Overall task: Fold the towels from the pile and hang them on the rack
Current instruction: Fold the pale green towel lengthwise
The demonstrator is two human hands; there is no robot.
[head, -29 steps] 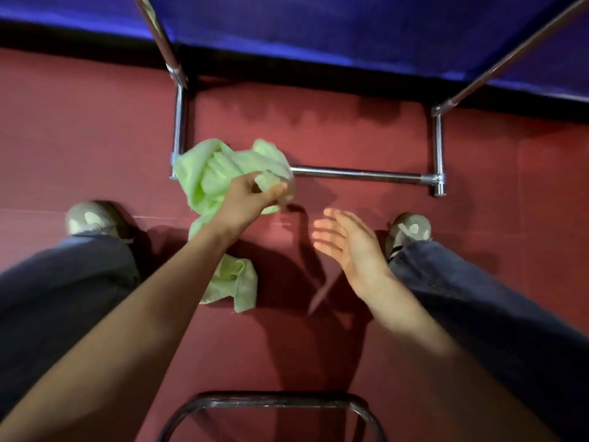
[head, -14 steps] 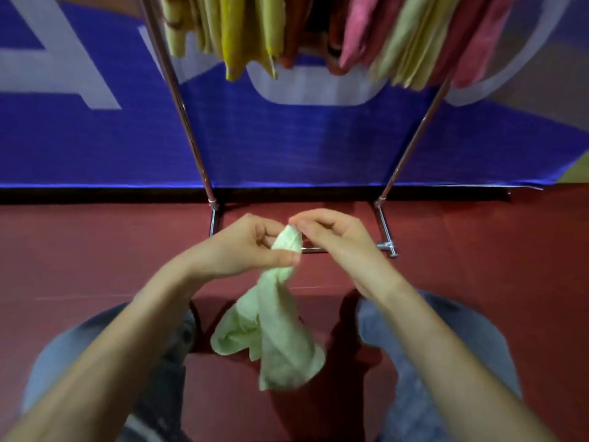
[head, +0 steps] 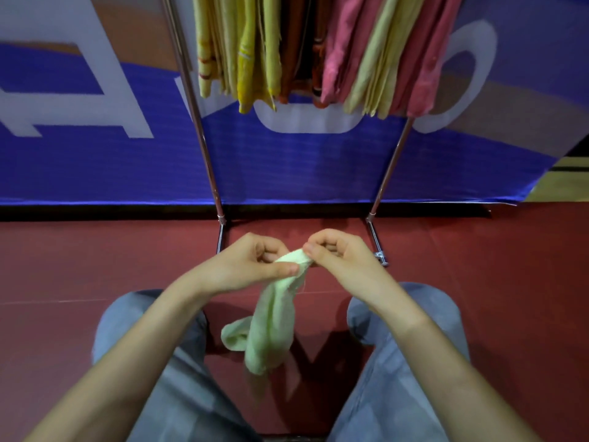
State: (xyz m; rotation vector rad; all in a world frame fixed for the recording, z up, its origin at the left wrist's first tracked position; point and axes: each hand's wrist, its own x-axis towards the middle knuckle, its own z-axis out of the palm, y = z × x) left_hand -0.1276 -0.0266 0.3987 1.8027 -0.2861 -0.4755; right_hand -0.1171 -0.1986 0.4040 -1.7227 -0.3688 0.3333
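Pinching the upper edge of the pale green towel (head: 273, 320) between thumbs and curled fingers, the left hand (head: 248, 266) and right hand (head: 339, 258) meet just before the foot of the rack (head: 205, 154). The towel hangs bunched between the knees, above the red floor (head: 478, 282). A second ago only the left hand gripped it, while the right was spread open beside it. Hung towels (head: 331, 49) crowd the rack's top.

Head-worn view, facing forward and down — close over hands, rack (head: 204, 148) beyond
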